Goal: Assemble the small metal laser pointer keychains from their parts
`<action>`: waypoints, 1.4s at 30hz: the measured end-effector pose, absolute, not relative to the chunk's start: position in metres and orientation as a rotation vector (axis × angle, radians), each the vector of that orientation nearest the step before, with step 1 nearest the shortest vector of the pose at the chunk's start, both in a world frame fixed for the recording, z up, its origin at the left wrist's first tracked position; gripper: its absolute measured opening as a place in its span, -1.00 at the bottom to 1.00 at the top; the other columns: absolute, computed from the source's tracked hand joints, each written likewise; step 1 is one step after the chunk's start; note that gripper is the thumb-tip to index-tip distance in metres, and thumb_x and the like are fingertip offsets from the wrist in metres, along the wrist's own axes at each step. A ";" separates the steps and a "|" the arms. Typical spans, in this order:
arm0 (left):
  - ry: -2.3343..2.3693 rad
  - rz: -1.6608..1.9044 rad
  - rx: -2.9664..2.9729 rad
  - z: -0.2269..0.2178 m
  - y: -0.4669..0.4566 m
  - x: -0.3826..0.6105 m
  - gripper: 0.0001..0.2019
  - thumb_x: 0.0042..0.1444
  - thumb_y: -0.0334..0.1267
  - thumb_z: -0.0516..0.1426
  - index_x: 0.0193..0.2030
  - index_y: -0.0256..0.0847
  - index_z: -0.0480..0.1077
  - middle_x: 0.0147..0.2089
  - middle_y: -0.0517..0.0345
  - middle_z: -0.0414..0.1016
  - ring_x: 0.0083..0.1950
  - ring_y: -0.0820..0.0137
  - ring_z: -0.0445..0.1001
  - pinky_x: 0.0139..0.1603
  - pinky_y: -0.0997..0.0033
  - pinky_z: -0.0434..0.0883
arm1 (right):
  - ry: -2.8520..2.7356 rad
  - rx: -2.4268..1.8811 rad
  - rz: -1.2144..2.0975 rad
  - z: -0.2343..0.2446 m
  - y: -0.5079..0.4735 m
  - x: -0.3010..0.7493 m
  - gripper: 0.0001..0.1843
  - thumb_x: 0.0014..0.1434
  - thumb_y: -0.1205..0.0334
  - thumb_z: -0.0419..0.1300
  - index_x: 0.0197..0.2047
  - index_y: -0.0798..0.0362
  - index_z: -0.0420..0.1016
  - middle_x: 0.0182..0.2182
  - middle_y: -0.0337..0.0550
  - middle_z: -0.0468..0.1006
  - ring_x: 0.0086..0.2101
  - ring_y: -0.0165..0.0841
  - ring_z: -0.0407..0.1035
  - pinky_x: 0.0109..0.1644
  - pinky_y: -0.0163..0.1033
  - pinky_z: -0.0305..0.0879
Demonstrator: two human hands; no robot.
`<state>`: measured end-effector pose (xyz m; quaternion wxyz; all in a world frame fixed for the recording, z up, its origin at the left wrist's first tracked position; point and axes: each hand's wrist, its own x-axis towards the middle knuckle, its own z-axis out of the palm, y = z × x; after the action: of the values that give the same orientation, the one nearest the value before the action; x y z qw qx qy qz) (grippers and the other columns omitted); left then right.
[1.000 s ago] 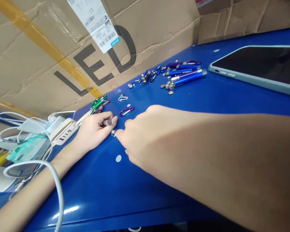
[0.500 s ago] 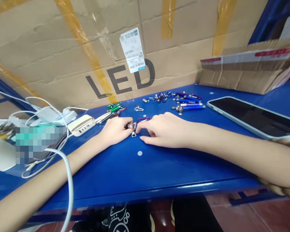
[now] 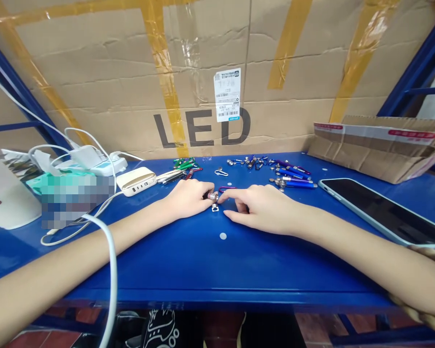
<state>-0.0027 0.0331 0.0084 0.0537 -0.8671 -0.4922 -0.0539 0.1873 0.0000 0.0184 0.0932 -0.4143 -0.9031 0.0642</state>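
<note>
My left hand is closed around a small metal flashlight, its shiny round end pointing right between thumb and fingers. Just below that end, a small silver metal piece lies on the blue table. My right hand is close on the right, index finger stretched to the flashlight's end and thumb held apart below. Whether the fingertip touches it is hard to tell. Behind the fingers lies a purple carabiner, partly covered by the right hand. A silver carabiner rests farther back.
Blue tubes and small round metal parts lie at the back right, green pieces at the back left. A phone and open carton are right. A white power bank, cables and cup stand left. A white cable crosses my left forearm.
The camera view has levelled and shifted, so everything sits lower and mostly farther right. Both hands keep nearly the same pose around the flashlight.
</note>
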 end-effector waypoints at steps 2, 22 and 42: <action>-1.498 -0.158 -2.632 0.008 0.033 -0.003 -0.84 -0.02 -0.21 -0.08 -0.51 -0.16 0.25 -0.54 0.21 0.41 -0.45 0.34 0.40 -0.54 0.48 0.05 | -2.679 -1.228 0.187 0.017 0.000 0.187 -0.67 0.14 0.06 -0.01 -0.03 -0.15 0.34 -0.51 -0.35 0.47 -0.52 -0.49 0.27 -0.48 -0.39 -0.10; -1.530 -0.130 -2.606 0.007 0.034 -0.002 -0.84 -0.01 -0.20 -0.09 -0.51 -0.16 0.21 -0.52 0.20 0.41 -0.44 0.33 0.37 -0.50 0.46 0.07 | -2.719 -1.190 0.104 0.015 0.000 0.188 -0.63 0.16 0.07 -0.04 0.02 -0.13 0.32 -0.43 -0.28 0.47 -0.54 -0.48 0.25 -0.46 -0.38 -0.09; -1.581 -0.115 -2.535 0.009 0.033 0.004 -0.81 0.00 -0.22 -0.10 -0.53 -0.18 0.23 -0.61 0.27 0.28 -0.53 0.46 0.20 -0.48 0.50 0.09 | -2.658 -1.162 0.137 0.013 -0.010 0.191 -0.76 0.08 0.10 0.11 -0.23 0.00 0.48 -0.44 -0.17 0.50 -0.29 -0.28 0.40 -0.24 -0.22 0.19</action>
<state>0.0036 0.0326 0.0092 0.0758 -0.8454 -0.5273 -0.0382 0.1914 -0.0099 0.0131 0.1186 -0.3974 -0.9087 0.0469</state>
